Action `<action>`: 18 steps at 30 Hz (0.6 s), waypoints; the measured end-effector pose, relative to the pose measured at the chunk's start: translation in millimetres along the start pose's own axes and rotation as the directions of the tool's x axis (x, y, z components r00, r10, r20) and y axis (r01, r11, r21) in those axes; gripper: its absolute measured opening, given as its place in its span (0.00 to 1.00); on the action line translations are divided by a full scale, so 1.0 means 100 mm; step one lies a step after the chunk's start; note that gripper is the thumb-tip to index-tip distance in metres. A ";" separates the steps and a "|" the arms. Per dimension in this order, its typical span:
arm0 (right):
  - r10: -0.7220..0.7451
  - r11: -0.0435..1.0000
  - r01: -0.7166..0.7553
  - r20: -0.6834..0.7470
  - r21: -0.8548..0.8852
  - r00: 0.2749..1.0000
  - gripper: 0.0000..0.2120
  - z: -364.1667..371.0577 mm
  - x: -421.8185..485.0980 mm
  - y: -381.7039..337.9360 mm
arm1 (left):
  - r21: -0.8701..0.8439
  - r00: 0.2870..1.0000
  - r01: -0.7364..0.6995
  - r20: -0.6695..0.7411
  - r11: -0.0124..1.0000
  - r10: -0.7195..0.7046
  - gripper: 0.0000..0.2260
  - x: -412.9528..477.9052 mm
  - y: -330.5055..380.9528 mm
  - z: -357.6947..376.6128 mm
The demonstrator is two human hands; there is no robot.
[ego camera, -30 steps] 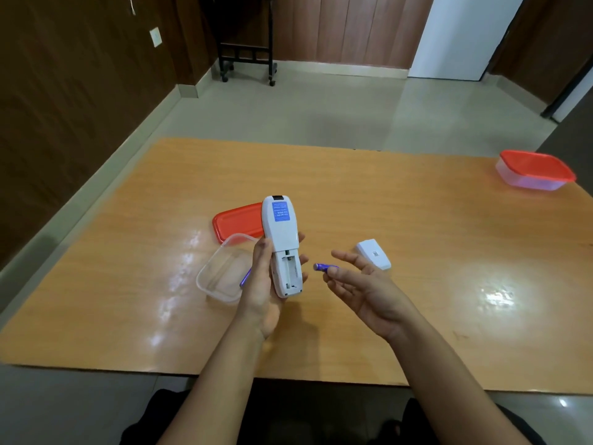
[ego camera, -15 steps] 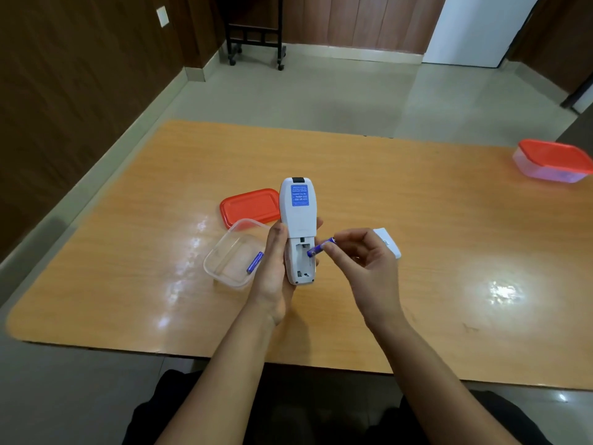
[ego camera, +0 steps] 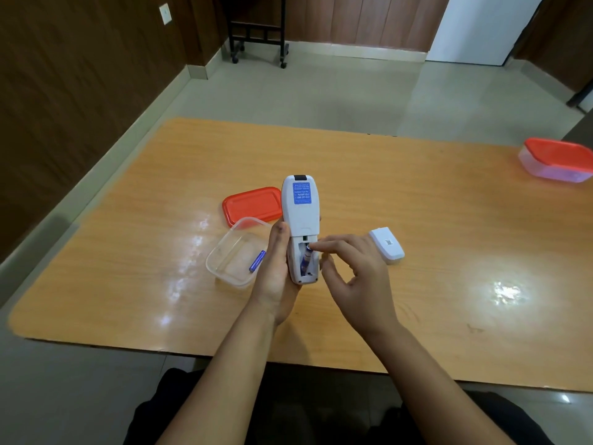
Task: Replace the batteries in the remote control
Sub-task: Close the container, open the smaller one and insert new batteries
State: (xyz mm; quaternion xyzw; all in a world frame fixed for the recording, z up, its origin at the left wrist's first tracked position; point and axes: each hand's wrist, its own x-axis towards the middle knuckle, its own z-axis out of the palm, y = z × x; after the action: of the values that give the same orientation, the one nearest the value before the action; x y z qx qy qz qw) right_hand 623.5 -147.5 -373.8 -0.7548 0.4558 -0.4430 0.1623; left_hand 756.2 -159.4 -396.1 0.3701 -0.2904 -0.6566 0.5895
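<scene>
Head view: left hand (ego camera: 278, 268) grips the light, rigid remote control (ego camera: 301, 229) by its sides; right hand (ego camera: 353, 271), fingers loose, presses a small, slippery battery (ego camera: 305, 259) into the compartment.

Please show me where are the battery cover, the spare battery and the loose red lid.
battery cover (ego camera: 386, 245): head view, middle of its white top.
spare battery (ego camera: 257, 261): head view, mid-length.
red lid (ego camera: 252, 205): head view, centre of its flat top.

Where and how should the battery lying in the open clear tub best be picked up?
Pinch the battery across its middle with thumb and forefinger, coming straight down from above. It lies flat on the floor of the open tub, whose walls block a sideways reach. It is slim and round, so a grip across its width probably holds best.
</scene>
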 end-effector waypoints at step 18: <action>-0.073 0.951 0.107 0.126 -0.289 0.989 0.33 0.16 -0.13 0.03 | 0.032 0.989 -0.054 -0.133 0.998 0.058 0.19 -0.07 0.05 -0.13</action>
State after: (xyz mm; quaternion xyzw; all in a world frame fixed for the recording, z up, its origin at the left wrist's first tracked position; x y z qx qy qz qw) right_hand 632.0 -140.9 -391.2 -0.8146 0.4717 -0.3333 0.0530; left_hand 769.7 -152.9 -398.1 0.4135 -0.2698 -0.6093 0.6204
